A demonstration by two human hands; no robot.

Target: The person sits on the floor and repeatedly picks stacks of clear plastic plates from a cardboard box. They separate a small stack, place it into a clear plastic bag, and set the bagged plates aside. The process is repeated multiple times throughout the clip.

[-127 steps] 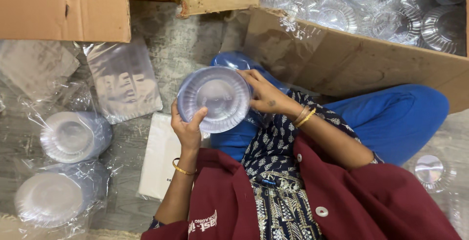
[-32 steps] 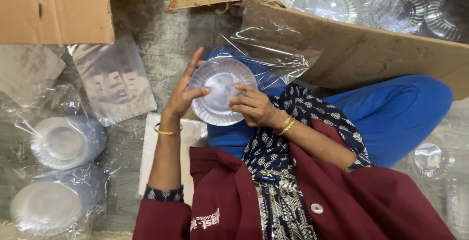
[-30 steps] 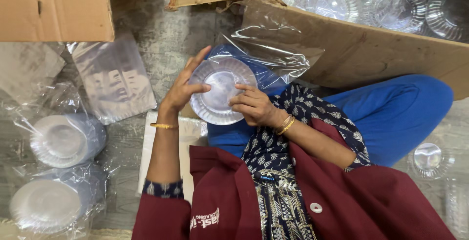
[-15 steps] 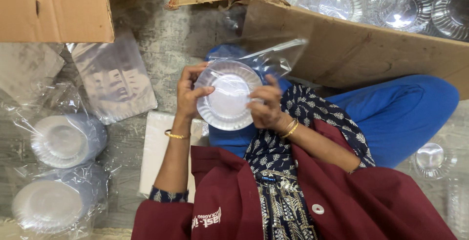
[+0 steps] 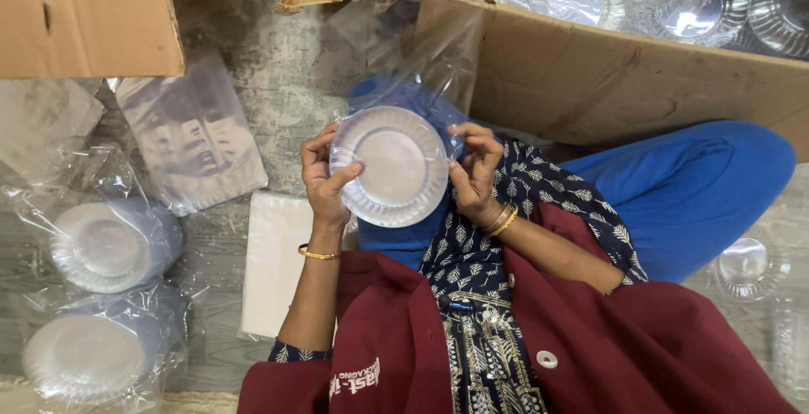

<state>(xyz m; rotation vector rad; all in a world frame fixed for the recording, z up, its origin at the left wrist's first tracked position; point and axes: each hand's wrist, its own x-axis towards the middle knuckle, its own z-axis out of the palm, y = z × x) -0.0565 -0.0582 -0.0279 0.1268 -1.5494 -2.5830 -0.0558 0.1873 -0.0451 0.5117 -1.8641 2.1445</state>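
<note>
Brown cardboard boxes point(image 5: 84, 18) top left and right point(image 5: 624, 85); clear plastic bags of plates point(image 5: 105, 245) at left; flat printed pouch point(image 5: 194, 140) beside.

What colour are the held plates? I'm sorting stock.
Clear, see-through plastic plates, ribbed at the rim; head view.

Clear ribbed plate point(image 5: 393, 164); maroon jacket point(image 5: 640, 355); blue trousers point(image 5: 691, 186); brown cardboard box point(image 5: 624, 85).
</note>
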